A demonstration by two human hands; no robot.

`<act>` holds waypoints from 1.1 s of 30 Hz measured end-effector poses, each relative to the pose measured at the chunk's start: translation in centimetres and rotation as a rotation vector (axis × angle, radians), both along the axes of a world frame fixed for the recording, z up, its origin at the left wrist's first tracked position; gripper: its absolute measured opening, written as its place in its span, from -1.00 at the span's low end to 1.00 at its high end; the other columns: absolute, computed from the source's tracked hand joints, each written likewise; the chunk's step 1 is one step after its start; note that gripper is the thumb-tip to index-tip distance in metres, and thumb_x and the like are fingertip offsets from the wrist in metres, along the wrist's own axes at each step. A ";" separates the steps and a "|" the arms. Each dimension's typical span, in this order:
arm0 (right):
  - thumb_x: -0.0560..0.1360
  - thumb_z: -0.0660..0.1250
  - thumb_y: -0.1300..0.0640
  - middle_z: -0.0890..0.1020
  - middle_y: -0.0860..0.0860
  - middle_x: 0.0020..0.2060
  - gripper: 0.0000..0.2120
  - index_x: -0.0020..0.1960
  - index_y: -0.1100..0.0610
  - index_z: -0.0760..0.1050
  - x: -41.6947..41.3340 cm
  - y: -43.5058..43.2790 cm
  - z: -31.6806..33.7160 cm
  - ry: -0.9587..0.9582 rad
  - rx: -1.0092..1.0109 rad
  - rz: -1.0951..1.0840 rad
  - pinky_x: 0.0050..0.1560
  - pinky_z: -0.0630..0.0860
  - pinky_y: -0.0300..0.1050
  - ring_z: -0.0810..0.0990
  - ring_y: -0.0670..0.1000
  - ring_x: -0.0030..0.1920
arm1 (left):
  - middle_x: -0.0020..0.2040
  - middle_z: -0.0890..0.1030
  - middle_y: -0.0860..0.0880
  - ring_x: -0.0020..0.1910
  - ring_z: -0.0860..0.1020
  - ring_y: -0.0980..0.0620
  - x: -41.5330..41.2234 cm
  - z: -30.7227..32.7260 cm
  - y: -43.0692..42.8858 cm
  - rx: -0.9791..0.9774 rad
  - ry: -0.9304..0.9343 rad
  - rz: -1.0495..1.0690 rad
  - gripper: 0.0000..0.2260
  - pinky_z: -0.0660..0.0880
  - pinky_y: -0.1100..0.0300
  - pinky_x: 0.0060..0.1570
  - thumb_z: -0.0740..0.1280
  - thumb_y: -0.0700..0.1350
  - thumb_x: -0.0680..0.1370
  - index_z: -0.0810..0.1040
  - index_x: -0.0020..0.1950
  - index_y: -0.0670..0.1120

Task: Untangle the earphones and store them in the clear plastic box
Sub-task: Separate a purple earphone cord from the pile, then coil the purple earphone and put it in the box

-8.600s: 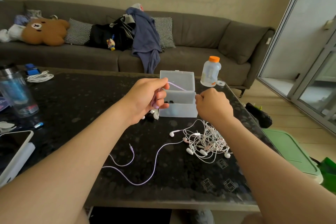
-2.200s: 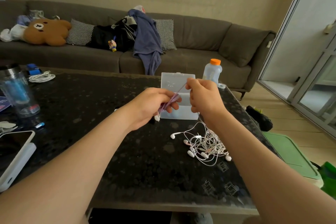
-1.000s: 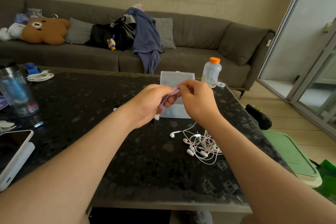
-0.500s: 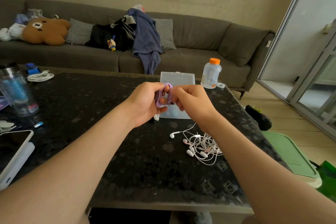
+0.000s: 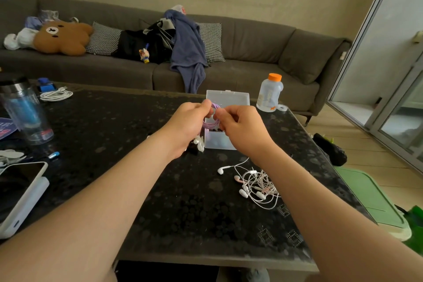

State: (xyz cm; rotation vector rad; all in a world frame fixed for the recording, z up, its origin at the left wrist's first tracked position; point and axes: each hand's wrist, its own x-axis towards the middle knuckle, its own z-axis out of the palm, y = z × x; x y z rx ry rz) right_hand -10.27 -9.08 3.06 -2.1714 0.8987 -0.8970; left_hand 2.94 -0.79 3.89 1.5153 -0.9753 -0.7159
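- The fingers (image 5: 207, 105) of the left hand (image 5: 186, 125) are curled shut around a small coil of purple earphones (image 5: 211, 121); the right hand (image 5: 240, 128) pinches the same coil from the other side, thumb and forefinger closed on a loop.
- The coil hangs between the two hands, just above the near edge of the clear plastic box (image 5: 226, 121), whose lid stands open at the far side.
- Something dark lies inside the box, though I cannot tell what it is.
- By my reckoning this pair is wound up and nearly ready to go in, so one piece of the job is almost done.
- A good deal is left: a tangle of white earphones (image 5: 256, 185) lies on the dark table (image 5: 114, 135), near and to the right of the box, not yet sorted.
- A white earbud (image 5: 199, 143) also lies just left of the box, under the left hand.
- Both forearms reach out from the near edge and meet in the middle, wrists raised off the table, knuckles almost touching.
- Farther right, a bottle with an orange cap (image 5: 270, 92) stands beside the box.
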 end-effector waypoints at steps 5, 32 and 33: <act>0.69 0.32 -0.06 0.71 -0.04 -0.26 -0.68 0.00 0.13 0.74 1.3 0.5 -0.5 0.002 -0.012 0.038 -0.14 0.63 -0.16 0.65 -0.06 -0.27 | 0.01 0.68 -0.09 0.05 0.68 -0.05 1.4 -1.1 0.0 -0.053 -0.117 -0.017 -0.71 0.64 -0.10 0.24 0.18 0.01 0.77 0.64 0.11 -0.08; 0.64 0.41 0.22 0.60 0.16 0.15 -0.75 0.30 0.18 0.53 9.9 0.1 -6.5 0.763 -0.341 0.053 0.02 0.55 0.03 0.65 0.21 0.11 | 0.02 0.69 -0.08 -0.11 0.71 0.05 8.0 -4.3 -2.9 0.116 -0.089 0.283 -0.67 0.57 0.18 -0.06 0.01 0.03 0.80 0.46 0.32 -0.12; 0.64 0.40 0.23 0.60 0.16 0.16 -0.74 0.31 0.18 0.52 10.0 0.1 -6.4 0.754 -0.339 0.034 0.02 0.54 0.02 0.65 0.20 0.12 | 0.01 0.69 -0.08 -0.12 0.71 0.06 8.0 -4.3 -3.0 0.116 -0.089 0.281 -0.66 0.58 0.17 -0.05 0.01 0.03 0.80 0.47 0.33 -0.13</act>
